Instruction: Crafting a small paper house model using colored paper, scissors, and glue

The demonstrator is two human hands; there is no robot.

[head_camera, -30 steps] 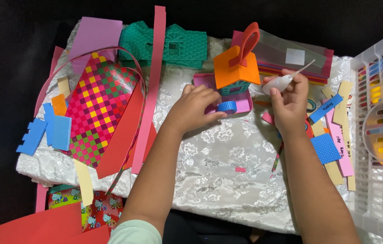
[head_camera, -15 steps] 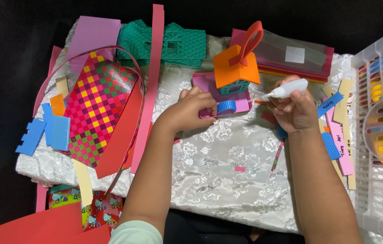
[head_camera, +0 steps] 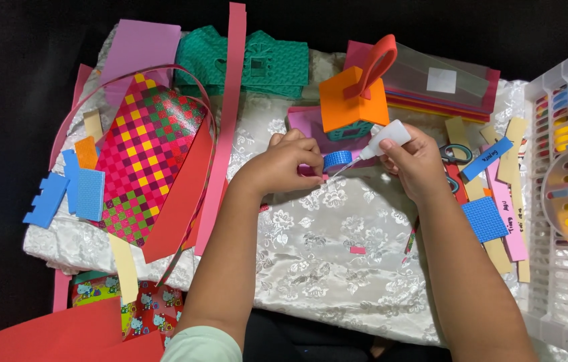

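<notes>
Behind the hands, orange foam house (head_camera: 353, 102), scissors (head_camera: 457, 153) right, woven mat (head_camera: 143, 157) left

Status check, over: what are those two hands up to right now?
Left hand pinching small blue ring. Right hand gripping white glue bottle, nozzle aimed at ring. Orange foam house close behind; nothing between.

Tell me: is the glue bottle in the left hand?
No, the right hand holds the white glue bottle, its tip aimed at the blue loop by the left hand.
</notes>
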